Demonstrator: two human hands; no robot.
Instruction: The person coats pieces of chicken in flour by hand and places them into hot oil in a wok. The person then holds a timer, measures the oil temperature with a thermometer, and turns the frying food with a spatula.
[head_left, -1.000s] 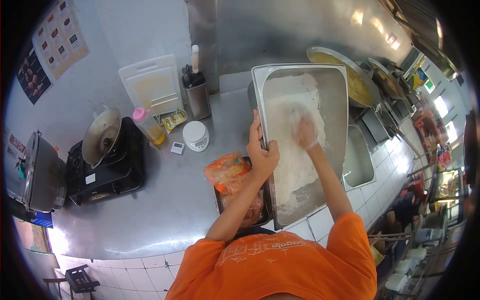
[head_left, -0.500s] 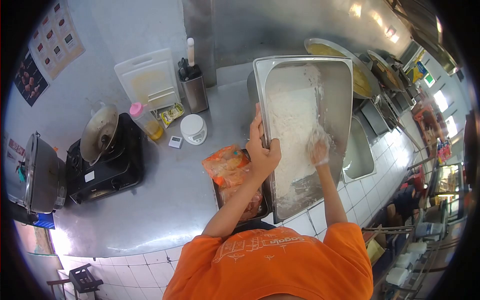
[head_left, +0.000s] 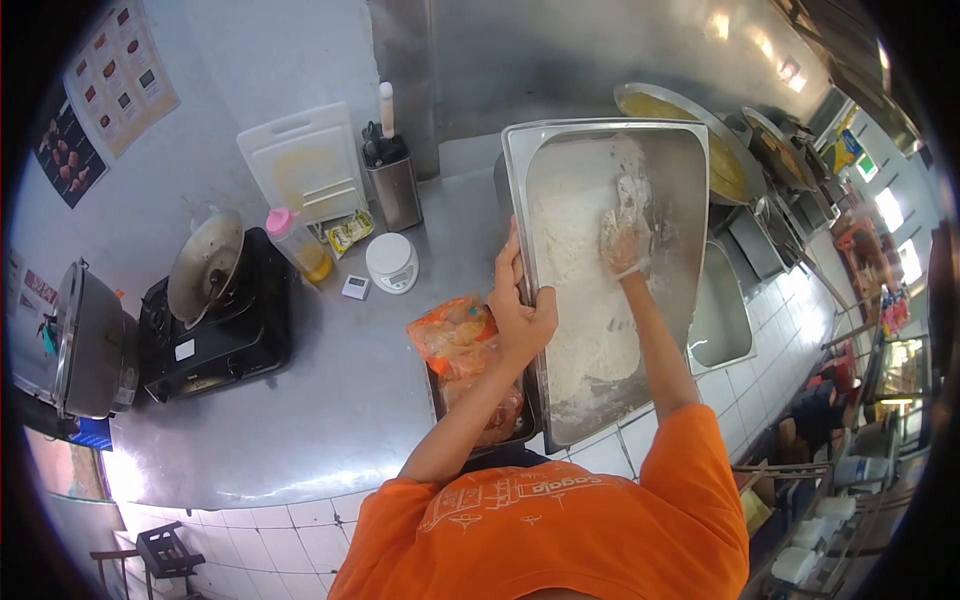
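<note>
Head view: metal tray (head_left: 682,225) is lying ahead of the torso, slightly right, long axis running away from the body; left hand (head_left: 522,318) is gripping the left long rim, fingers outside, thumb over the edge; right hand (head_left: 625,245) is reaching inside, nearer the right wall, touching white powder (head_left: 572,250), fingers extending toward the far end; can't tell if they're closing on any; orange plastic bag (head_left: 450,338) is sitting left of the tray, under the left forearm.
</note>
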